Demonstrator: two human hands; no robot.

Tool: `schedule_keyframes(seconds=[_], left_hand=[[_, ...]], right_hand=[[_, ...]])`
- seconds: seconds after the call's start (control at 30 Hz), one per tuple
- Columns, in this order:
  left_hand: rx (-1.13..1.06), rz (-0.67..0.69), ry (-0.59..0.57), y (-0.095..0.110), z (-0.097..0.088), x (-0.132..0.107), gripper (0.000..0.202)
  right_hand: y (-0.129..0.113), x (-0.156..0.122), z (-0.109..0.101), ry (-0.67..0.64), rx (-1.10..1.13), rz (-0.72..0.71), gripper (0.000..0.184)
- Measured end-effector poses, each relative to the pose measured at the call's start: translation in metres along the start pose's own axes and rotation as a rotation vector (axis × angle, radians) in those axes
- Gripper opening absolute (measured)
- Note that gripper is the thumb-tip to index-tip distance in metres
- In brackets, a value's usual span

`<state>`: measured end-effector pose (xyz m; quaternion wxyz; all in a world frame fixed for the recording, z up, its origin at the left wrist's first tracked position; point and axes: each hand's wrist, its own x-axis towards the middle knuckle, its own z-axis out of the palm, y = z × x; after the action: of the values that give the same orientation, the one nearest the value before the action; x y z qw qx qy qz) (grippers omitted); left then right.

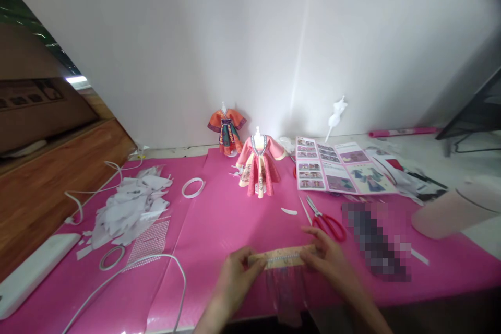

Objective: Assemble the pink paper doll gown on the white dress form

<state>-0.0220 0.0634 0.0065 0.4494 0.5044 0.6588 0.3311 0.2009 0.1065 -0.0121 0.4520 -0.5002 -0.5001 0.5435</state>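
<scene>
pink mat over the table, white wall behind. far left: pile of white paper scraps, w/ a tape ring just right of it. orange doll dress back at the wall, centre; pink doll dress just in front, bit further right. bottom centre now: left hand pinching the left end of a beige-banded skirt piece, fingers curled on it. piece sits on the mat btwn both hands, sheer pink part trailing toward the bottom edge. right hand grips the right end. red scissors just above that hand. leaflet upper right, lying open.
</scene>
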Motion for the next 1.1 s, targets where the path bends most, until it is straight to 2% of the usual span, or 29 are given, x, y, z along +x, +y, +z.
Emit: schedule_keyframes(seconds=[0.1, 0.2, 0.27, 0.33, 0.4, 0.53, 0.6, 0.7, 0.77, 0.83, 0.9, 0.97, 1.1], left_hand=[[0.276, 0.037, 0.088, -0.014, 0.010, 0.015, 0.019], [0.338, 0.092, 0.164, -0.022, 0.012, 0.019, 0.019], [0.345, 0.120, 0.200, -0.026, 0.010, 0.018, 0.022], [0.328, 0.135, 0.206, -0.029, 0.008, 0.018, 0.021], [0.297, 0.129, 0.205, -0.033, 0.007, 0.019, 0.020], [0.246, 0.102, 0.235, -0.041, 0.010, 0.020, 0.021], [0.251, 0.130, 0.256, -0.045, 0.012, 0.020, 0.021], [0.281, 0.181, 0.310, -0.053, 0.016, 0.021, 0.022], [0.274, 0.207, 0.346, -0.059, 0.018, 0.023, 0.023], [0.261, 0.235, 0.357, -0.065, 0.019, 0.026, 0.024], [0.258, 0.250, 0.360, -0.069, 0.020, 0.028, 0.026], [0.265, 0.244, 0.363, -0.072, 0.020, 0.030, 0.027], [0.265, 0.238, 0.334, -0.073, 0.020, 0.031, 0.026]], right_hand=[[0.020, 0.013, -0.003, 0.051, -0.358, -0.015, 0.039], [0.025, 0.016, -0.008, 0.132, -0.630, -0.152, 0.037], [0.017, 0.018, -0.010, 0.191, -0.705, -0.256, 0.029], [0.001, 0.025, -0.007, 0.223, -0.703, -0.295, 0.021], [-0.018, 0.039, 0.001, 0.211, -0.607, -0.280, 0.019], [-0.047, 0.085, 0.030, 0.089, -0.175, -0.294, 0.034], [-0.056, 0.108, 0.046, 0.086, -0.068, -0.344, 0.037], [-0.073, 0.135, 0.062, 0.176, -0.127, -0.532, 0.031], [-0.088, 0.149, 0.066, 0.251, -0.217, -0.684, 0.027], [-0.104, 0.163, 0.065, 0.256, -0.299, -0.781, 0.030], [-0.120, 0.179, 0.062, 0.190, -0.359, -0.802, 0.043], [-0.134, 0.194, 0.060, 0.084, -0.388, -0.756, 0.052], [-0.156, 0.217, 0.063, -0.095, -0.409, -0.690, 0.037]])
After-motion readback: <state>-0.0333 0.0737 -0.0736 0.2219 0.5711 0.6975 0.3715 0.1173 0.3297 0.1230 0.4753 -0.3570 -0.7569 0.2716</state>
